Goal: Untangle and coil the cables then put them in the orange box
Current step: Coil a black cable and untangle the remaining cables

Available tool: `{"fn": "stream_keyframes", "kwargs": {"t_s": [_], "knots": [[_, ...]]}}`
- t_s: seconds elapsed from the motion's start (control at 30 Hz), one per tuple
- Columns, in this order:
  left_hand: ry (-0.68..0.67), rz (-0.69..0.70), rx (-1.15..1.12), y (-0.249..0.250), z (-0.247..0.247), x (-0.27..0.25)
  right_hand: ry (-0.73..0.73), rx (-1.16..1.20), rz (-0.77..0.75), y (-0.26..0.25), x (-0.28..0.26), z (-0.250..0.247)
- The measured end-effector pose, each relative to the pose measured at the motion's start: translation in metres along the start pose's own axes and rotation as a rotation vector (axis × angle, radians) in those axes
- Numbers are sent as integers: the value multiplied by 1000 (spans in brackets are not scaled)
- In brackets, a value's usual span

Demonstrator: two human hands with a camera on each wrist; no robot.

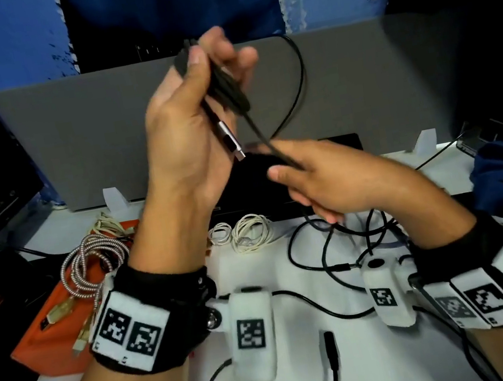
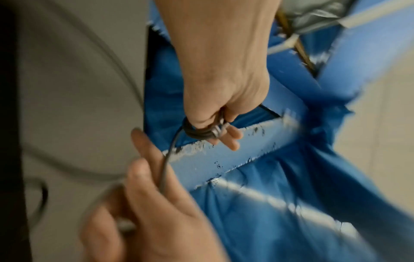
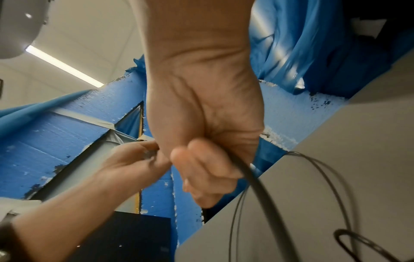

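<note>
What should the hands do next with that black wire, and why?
Probably wrap one more loop. The left hand already holds a small coil of the black cable, while the right hand pinches its loose stretch, which trails down into the tangle on the table. So it isn't ready for the orange box.

The cable is black with a silver plug. The box is orange; on it lies a cord braided silver and dark. Right of the box lie white coils. The wristbands are black with white, black-patterned tags.
</note>
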State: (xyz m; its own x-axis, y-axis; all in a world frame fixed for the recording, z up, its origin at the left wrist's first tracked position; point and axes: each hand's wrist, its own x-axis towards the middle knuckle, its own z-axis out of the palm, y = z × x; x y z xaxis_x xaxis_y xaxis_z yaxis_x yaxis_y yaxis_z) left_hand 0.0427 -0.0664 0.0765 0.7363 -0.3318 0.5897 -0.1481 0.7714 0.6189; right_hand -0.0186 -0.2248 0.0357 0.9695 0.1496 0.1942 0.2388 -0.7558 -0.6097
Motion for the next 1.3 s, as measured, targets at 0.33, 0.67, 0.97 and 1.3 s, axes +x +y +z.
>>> {"fn": "stream_keyframes", "kwargs": {"t_s": [0.33, 0.67, 0.97, 1.3], "knots": [[-469, -312, 1263, 4, -6, -11, 135, 4, -160, -24, -19, -26], [-550, -492, 580, 14, -14, -13, 549, 58, -281, -23, -15, -35], [-431, -509, -37, -6, 3, -14, 586, 74, -271, -35, -14, -13], [-328, -647, 232, 16, 3, -15, 487, -191, -247, -35, -18, -14]]}}
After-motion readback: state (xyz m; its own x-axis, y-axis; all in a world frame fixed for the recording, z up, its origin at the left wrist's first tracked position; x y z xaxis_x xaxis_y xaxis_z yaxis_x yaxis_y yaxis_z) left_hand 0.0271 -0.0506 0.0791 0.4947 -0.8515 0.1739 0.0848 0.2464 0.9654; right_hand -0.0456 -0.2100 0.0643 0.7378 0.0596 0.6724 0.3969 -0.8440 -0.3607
